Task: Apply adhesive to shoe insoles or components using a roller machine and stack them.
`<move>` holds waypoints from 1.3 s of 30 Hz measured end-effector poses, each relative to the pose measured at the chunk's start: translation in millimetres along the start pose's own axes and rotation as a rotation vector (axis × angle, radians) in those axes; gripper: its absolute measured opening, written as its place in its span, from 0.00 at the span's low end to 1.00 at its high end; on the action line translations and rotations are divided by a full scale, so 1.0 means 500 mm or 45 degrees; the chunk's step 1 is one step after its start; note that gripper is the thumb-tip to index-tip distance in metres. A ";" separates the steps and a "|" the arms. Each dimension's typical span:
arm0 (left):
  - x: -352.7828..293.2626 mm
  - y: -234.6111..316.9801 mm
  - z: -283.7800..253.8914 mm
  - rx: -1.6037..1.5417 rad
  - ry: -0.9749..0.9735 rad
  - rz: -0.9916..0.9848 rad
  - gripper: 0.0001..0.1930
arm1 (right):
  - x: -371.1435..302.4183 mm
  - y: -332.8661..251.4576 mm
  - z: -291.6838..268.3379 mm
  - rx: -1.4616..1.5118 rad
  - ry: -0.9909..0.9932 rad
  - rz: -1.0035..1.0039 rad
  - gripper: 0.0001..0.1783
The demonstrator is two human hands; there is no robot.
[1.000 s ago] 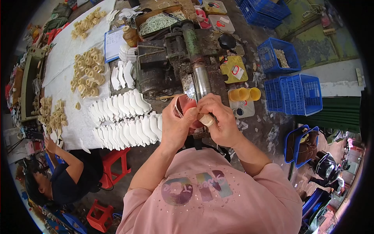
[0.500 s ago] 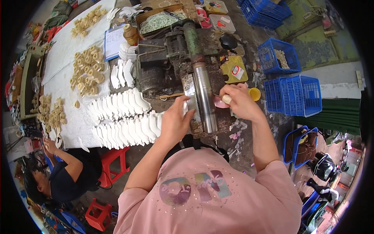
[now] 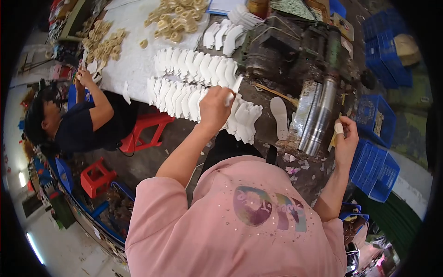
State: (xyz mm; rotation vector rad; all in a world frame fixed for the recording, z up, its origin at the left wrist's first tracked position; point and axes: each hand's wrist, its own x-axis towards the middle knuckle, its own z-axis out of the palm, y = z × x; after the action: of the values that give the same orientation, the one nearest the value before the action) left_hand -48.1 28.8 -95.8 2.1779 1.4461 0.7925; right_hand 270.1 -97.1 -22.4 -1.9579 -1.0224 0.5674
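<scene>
A: Left side first. Grip?

B: Left hand [image 3: 215, 110]: fingers bent inward, tips at a slim white piece [image 3: 237, 85] jutting up and outward. Blurred there; cannot tell whether it is pinched or only touched.

A: Right?

B: Right hand [image 3: 347, 136]: well apart from the left, digits curled, a pale beige cover [image 3: 339, 128] on one of them. A yellowish edge [image 3: 332, 142] shows beside it. Held or merely near: cannot tell.

A: Around the left?

B: White curved flat pieces [image 3: 175, 98] standing close-packed in a long row, hand over the row's right end. A second such row [image 3: 198, 64] just beyond; more of the same [image 3: 244, 119] to the hand's right, near the bench edge.

A: Between the hands?

B: One white insole-shaped sheet [image 3: 279, 115], lying flat. Right of it, a grey metal plate [image 3: 304, 108], then a shiny steel cylinder [image 3: 321, 117] alongside. Thin wooden stick [image 3: 277, 93] near the sheet's tip.

A: Farther out?

B: Dark grimy motor housing [image 3: 272, 51] beyond the stick. Beige ring-like parts [image 3: 177, 21] heaped on white cloth [image 3: 134, 51]. Far left, a co-worker in navy [image 3: 83, 122], near a red plastic stool [image 3: 145, 131]. Right, blue plastic crates [image 3: 374, 171].
</scene>
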 end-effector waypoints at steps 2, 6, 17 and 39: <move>-0.047 -0.048 0.018 0.277 -0.189 0.268 0.11 | 0.003 -0.004 0.004 0.007 -0.028 -0.014 0.10; -0.128 -0.088 0.069 0.453 -0.613 0.336 0.08 | 0.006 -0.006 0.015 0.004 -0.023 -0.028 0.09; 0.020 0.112 -0.069 -0.819 -0.595 -0.135 0.10 | -0.042 -0.126 0.032 0.255 -0.133 -0.292 0.07; 0.059 0.305 -0.004 -1.240 -0.640 -0.102 0.18 | -0.021 -0.131 -0.014 0.096 -0.212 -0.336 0.03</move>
State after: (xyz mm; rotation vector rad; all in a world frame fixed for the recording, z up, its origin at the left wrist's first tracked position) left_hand 65.1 -1.7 6.0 1.3971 0.6576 0.6491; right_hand 239.7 -87.9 36.1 -1.6963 -1.3200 0.6180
